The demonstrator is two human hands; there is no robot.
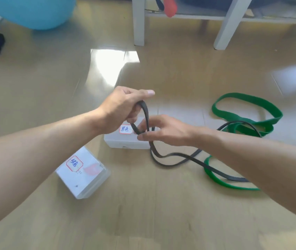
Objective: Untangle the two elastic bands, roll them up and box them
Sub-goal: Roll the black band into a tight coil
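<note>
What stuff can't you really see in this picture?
Head view only:
- Where the black band and green band cross: the right forearm covers part of both, so whether they are still tangled is unclear.
- The far white box: both the left hand and right hand hide most of its top.
- The blue ball: cut off by the top edge.
- Things on the white shelf: blurred and cut off at the top.

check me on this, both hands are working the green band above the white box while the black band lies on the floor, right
Not quite. The head view shows the left hand and right hand working the black band above the white box, while the green band lies on the floor.
</note>
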